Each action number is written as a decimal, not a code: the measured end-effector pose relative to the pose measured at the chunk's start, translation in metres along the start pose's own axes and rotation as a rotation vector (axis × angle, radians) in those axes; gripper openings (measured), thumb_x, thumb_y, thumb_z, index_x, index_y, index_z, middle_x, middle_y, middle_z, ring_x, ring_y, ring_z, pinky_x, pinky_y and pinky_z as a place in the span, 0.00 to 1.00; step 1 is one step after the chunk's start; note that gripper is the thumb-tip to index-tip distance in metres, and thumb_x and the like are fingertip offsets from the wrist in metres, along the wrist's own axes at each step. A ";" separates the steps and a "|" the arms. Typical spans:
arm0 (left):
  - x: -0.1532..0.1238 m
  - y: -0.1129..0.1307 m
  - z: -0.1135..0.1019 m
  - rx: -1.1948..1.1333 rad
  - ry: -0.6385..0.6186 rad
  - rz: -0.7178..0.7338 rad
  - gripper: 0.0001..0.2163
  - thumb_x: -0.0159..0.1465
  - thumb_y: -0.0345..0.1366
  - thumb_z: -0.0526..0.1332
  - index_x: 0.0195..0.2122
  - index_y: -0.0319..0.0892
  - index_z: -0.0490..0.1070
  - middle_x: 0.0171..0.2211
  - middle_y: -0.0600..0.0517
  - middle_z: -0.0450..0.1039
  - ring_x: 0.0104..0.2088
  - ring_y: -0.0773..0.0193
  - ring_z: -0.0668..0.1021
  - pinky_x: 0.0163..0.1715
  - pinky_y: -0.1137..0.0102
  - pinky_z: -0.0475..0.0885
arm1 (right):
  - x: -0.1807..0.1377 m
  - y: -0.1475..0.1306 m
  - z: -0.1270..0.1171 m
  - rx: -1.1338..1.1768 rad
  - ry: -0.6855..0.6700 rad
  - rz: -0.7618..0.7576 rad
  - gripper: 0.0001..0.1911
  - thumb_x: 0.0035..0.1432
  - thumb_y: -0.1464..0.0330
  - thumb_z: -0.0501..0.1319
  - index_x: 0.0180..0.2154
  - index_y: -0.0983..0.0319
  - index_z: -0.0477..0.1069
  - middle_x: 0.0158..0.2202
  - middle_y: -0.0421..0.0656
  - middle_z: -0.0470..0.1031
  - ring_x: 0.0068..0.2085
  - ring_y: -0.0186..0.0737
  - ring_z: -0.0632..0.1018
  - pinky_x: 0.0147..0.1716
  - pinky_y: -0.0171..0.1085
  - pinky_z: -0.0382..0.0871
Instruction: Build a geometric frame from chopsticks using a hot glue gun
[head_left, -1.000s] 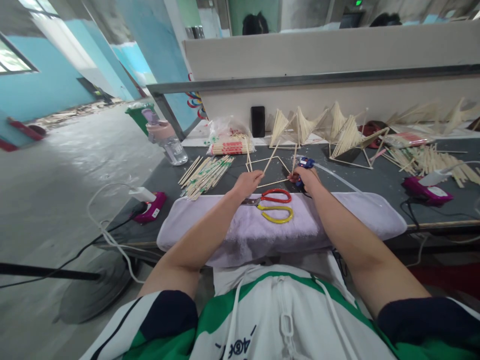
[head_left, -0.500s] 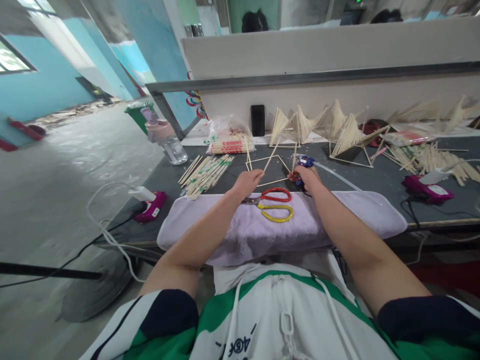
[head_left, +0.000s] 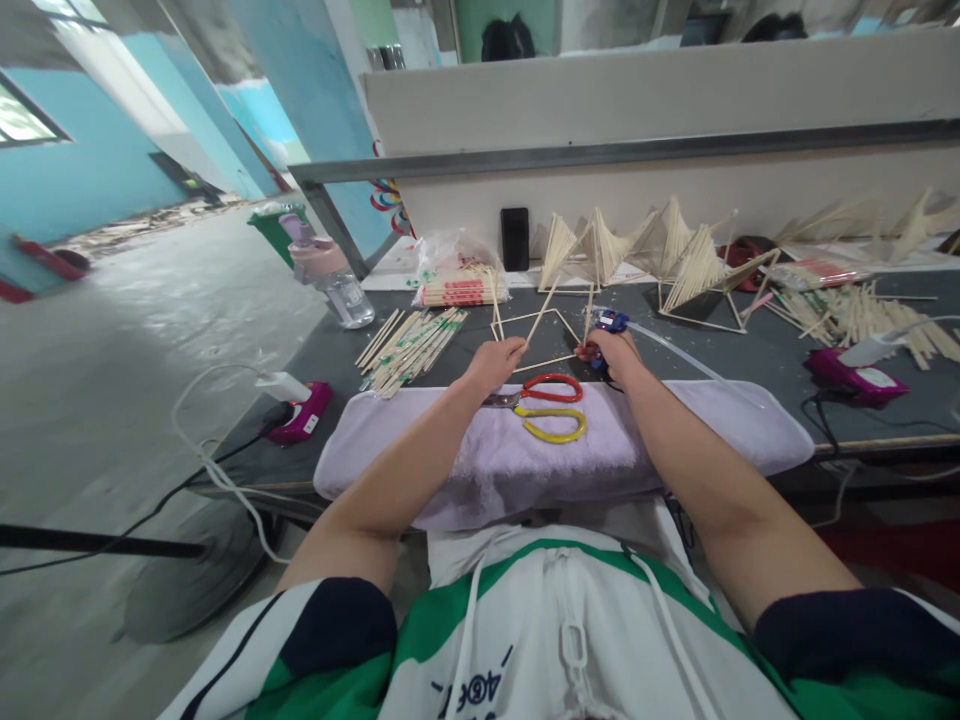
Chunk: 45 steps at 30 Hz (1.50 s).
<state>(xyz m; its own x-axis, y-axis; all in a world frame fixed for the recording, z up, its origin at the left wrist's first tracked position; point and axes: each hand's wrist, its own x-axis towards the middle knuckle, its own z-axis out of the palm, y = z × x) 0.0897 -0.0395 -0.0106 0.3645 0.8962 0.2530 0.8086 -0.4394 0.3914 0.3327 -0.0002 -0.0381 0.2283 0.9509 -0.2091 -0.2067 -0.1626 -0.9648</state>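
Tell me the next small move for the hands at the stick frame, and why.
Probably press the glue gun tip onto the stick frame at its near right corner and dab glue. The left hand pinches a slanted stick over that frame, and the right hand holds the gun at that corner, so the joint looks ready.

The right hand [head_left: 613, 357] covers most of the glue gun [head_left: 611, 322], with only its blue top showing. Near the desk's [head_left: 750, 350] front edge, the blades of the scissors [head_left: 553, 408] are hidden under the left hand [head_left: 493, 364], whose hold on the stick frame [head_left: 541, 338] is perhaps a pinch.
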 end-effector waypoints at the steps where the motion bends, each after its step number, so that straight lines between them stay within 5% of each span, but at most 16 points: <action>1: 0.000 0.000 0.000 0.001 0.003 0.001 0.15 0.72 0.39 0.51 0.46 0.43 0.77 0.40 0.50 0.81 0.37 0.64 0.80 0.37 0.73 0.67 | 0.000 0.000 0.000 0.000 -0.001 0.000 0.05 0.44 0.79 0.61 0.24 0.64 0.68 0.21 0.47 0.77 0.25 0.44 0.82 0.24 0.34 0.78; 45: 0.003 -0.007 0.005 -0.004 -0.007 -0.003 0.16 0.71 0.41 0.50 0.47 0.44 0.77 0.36 0.50 0.81 0.34 0.63 0.78 0.35 0.72 0.66 | 0.001 0.002 -0.001 0.005 -0.008 -0.014 0.04 0.45 0.78 0.60 0.25 0.64 0.69 0.20 0.46 0.77 0.25 0.42 0.82 0.23 0.34 0.78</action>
<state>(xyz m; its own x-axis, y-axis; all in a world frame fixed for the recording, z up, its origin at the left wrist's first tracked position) 0.0878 -0.0336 -0.0166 0.3653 0.8979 0.2458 0.8078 -0.4370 0.3956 0.3336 0.0001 -0.0403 0.2241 0.9549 -0.1946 -0.2086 -0.1481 -0.9667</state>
